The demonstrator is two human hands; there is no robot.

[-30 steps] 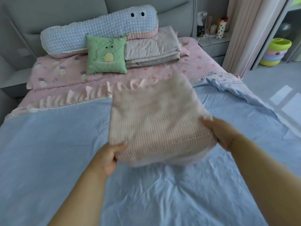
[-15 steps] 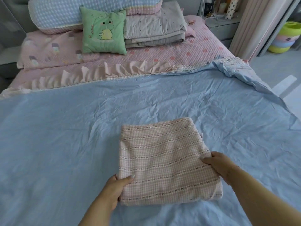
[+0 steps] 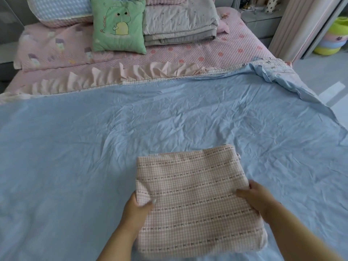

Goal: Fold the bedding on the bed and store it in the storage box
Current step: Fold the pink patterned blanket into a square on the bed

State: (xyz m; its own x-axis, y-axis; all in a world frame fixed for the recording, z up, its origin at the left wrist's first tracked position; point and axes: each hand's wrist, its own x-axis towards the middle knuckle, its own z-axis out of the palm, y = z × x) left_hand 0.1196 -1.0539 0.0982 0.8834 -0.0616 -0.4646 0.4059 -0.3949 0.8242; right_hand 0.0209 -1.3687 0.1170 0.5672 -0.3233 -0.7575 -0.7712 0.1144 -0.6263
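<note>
A folded pink checked cotton blanket with rows of small dark bows [image 3: 195,194] lies flat on the wide, wrinkled pale blue bed sheet [image 3: 94,147], close to the near edge of the bed. The left hand [image 3: 136,210] grips the blanket's left edge, thumb curled over the top and fingers tucked beneath. The right hand [image 3: 258,198] holds the right edge, thumb lying on the cloth and the fingers hidden behind the fold. Bare blue sheet spreads out on the left, the right and beyond the blanket. The sheet's far right corner [image 3: 271,72] is rumpled and turned back near the bed's edge.

Past the sheet's far border runs a pale pink ruffled fabric trim [image 3: 131,72], then a pink quilted bedspread with small flowers [image 3: 216,51]. On it stand a square green cushion with a cartoon dinosaur [image 3: 118,25], leaning upright, and just to its right, touching it, a stack of folded grey quilts [image 3: 178,21]. A long blue checked bolster [image 3: 62,8] lies behind the cushion.

On the floor at far right sits a stack of pastel plastic basins [image 3: 333,38]; their contents cannot be seen.
</note>
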